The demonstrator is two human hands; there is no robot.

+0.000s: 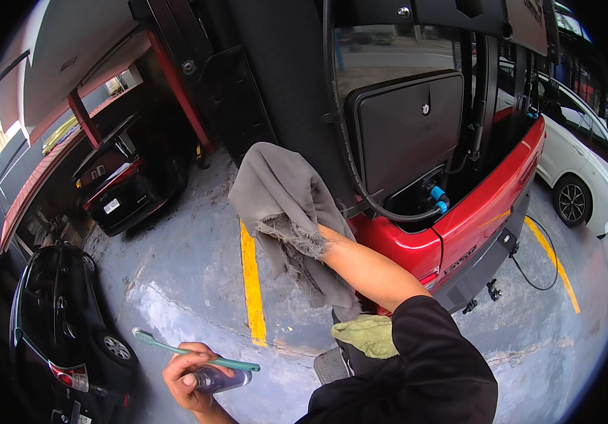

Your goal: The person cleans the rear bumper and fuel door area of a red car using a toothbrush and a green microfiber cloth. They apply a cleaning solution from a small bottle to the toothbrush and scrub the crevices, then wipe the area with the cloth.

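Observation:
At the lower left, my left hand (187, 374) is closed around a small clear bottle (223, 380) with a dark purplish tint. The same hand also holds a green toothbrush (170, 346) lying across it, bristle end toward the left. My right forearm (371, 265) reaches up and forward into a frayed grey cloth (276, 187). That cloth drapes over my right hand and hides its fingers, beside the dark upright side of a red pickup truck's bed. A light green cloth (366, 335) hangs close to my body, below my right arm.
The red tailgate (488, 191) of the pickup truck lies open at right, below a black storage box (406, 131). A blue hose fitting (439, 198) sits by it. Dark cars (67, 311) stand at left, a white car (580, 141) at far right. Yellow lines (251, 283) mark the grey floor.

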